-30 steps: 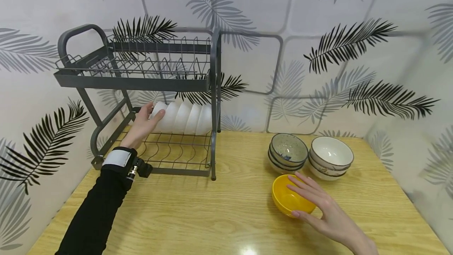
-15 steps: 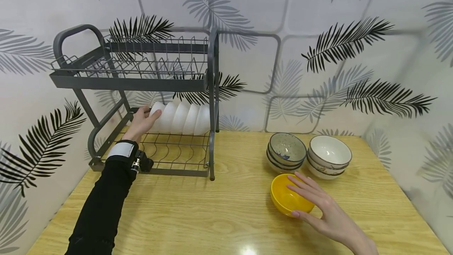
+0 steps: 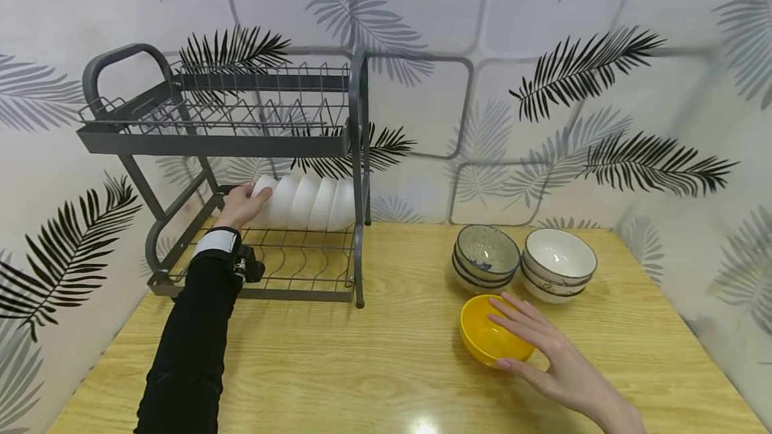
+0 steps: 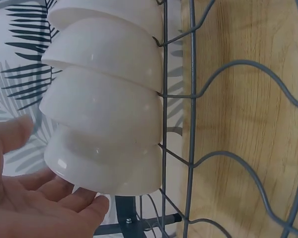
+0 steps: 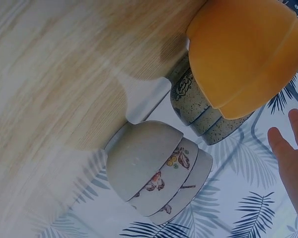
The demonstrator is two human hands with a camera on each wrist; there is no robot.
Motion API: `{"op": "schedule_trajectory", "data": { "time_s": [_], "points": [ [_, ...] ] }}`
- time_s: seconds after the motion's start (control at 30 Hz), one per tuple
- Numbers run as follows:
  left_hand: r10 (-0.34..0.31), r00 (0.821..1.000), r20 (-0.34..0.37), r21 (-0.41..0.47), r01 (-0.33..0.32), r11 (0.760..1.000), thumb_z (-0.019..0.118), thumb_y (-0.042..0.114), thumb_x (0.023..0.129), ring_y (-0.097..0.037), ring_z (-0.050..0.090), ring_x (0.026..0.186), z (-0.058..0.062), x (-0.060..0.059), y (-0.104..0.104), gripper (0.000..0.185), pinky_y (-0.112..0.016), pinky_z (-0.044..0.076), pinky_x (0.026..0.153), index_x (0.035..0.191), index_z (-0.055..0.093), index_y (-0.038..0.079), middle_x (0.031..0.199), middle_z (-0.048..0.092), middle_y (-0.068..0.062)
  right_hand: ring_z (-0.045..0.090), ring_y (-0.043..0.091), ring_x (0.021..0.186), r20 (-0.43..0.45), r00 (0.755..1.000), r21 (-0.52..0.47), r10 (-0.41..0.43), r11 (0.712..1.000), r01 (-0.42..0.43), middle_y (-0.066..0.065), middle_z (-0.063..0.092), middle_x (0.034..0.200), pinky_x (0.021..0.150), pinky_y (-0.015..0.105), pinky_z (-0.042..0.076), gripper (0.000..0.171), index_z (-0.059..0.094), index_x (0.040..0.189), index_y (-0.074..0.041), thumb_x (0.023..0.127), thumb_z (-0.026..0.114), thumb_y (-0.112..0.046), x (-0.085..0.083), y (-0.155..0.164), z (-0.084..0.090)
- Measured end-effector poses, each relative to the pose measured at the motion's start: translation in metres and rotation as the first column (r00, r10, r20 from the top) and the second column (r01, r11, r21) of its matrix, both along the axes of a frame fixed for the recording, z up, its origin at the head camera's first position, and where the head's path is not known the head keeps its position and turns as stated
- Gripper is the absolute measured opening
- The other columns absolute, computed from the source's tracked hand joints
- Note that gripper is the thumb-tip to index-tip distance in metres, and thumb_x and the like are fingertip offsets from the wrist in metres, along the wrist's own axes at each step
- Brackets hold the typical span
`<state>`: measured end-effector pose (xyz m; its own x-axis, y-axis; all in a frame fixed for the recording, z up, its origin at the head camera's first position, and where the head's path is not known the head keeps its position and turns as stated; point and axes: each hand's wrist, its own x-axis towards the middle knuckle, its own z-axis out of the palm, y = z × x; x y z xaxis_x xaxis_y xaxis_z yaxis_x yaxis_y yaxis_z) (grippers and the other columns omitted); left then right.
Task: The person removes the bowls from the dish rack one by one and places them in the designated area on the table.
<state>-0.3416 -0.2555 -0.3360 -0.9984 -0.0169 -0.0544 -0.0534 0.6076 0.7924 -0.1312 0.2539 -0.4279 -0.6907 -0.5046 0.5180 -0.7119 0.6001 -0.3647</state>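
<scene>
I see my left hand (image 3: 241, 205) reaching into the lower tier of the dish rack (image 3: 229, 146), fingers relaxed and nearly straight, their tips touching the rim of the end bowl in a row of white bowls (image 3: 304, 202) — nothing gripped. Those bowls stand on edge, nested one into the next, mouths facing left toward my hand; the row's long axis runs left to right along the back of the lower tier. The upper tier shows only its wire dividers. My right hand (image 3: 545, 347) lies spread and flat over the near right edge of the yellow bowl (image 3: 485, 337), fingers straight, not curled round it. That bowl sits upright on the wooden table (image 3: 374, 367), mouth up, with nothing visible inside. Just behind it stand two stacks, mouths up — speckled bowls (image 3: 486, 258) on the left, cream bowls (image 3: 558, 264) on the right, side by side, close to the wall.
</scene>
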Motion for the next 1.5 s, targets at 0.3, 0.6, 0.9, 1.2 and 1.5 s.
{"op": "schedule_trajectory", "data": {
  "time_s": [0.3, 0.6, 0.9, 1.2, 1.5],
  "points": [
    [0.16, 0.987, -0.019, -0.011, -0.16, 0.987, 0.032, 0.021, 0.106, -0.051, 0.044, 0.137, -0.006, -0.007, 0.006, 0.054, -0.057, 0.042, 0.113, 0.145, 0.04, -0.015, 0.148, 0.041, -0.039, 0.026, 0.009, 0.155, -0.01, 1.0, 0.003, 0.001, 1.0, -0.001, 0.009, 0.049, 0.156, 0.123, 0.01, 0.015, 0.068, 0.057, 0.143, -0.017, 0.08, 0.083, -0.012, 0.001, 0.0, 0.002],
    [0.28, 0.955, -0.098, 0.068, -0.274, 0.959, 0.04, 0.017, 0.106, -0.049, 0.05, 0.131, -0.01, -0.001, 0.009, 0.045, -0.056, 0.045, 0.111, 0.137, 0.051, -0.015, 0.139, 0.052, -0.036, 0.025, 0.006, 0.154, 0.0, 1.0, 0.001, -0.004, 1.0, 0.004, 0.011, 0.048, 0.155, 0.122, 0.009, 0.015, 0.068, 0.057, 0.143, -0.017, 0.08, 0.083, -0.012, 0.002, 0.001, 0.001],
    [0.397, 0.909, -0.128, 0.281, -0.35, 0.893, 0.043, 0.019, 0.107, -0.038, 0.057, 0.124, -0.001, 0.005, 0.012, 0.043, -0.047, 0.048, 0.109, 0.138, 0.054, -0.009, 0.132, 0.059, -0.029, 0.022, 0.002, 0.154, 0.0, 1.0, -0.009, 0.008, 1.0, -0.008, 0.012, 0.048, 0.155, 0.122, 0.009, 0.015, 0.068, 0.057, 0.143, -0.016, 0.08, 0.083, -0.011, 0.001, 0.0, 0.0],
    [0.521, 0.837, -0.164, 0.33, -0.451, 0.829, 0.048, 0.025, 0.106, -0.013, 0.055, 0.094, 0.002, 0.019, 0.011, 0.039, -0.023, 0.045, 0.078, 0.13, 0.059, -0.005, 0.099, 0.059, -0.003, 0.026, 0.007, 0.154, 0.004, 1.0, -0.009, 0.003, 1.0, -0.003, 0.013, 0.049, 0.155, 0.122, 0.009, 0.016, 0.068, 0.057, 0.143, -0.016, 0.08, 0.083, -0.011, 0.001, 0.0, -0.001],
    [0.524, 0.805, -0.279, 0.326, -0.434, 0.84, 0.047, 0.025, 0.107, -0.02, 0.057, 0.099, 0.003, 0.041, 0.021, 0.039, -0.022, 0.042, 0.074, 0.13, 0.058, -0.006, 0.115, 0.064, -0.018, 0.028, 0.007, 0.153, -0.042, 0.999, -0.028, 0.027, 0.999, -0.028, 0.01, 0.049, 0.155, 0.121, 0.007, 0.017, 0.069, 0.057, 0.143, -0.016, 0.079, 0.084, -0.011, 0.001, -0.002, 0.001]
  ]
}}
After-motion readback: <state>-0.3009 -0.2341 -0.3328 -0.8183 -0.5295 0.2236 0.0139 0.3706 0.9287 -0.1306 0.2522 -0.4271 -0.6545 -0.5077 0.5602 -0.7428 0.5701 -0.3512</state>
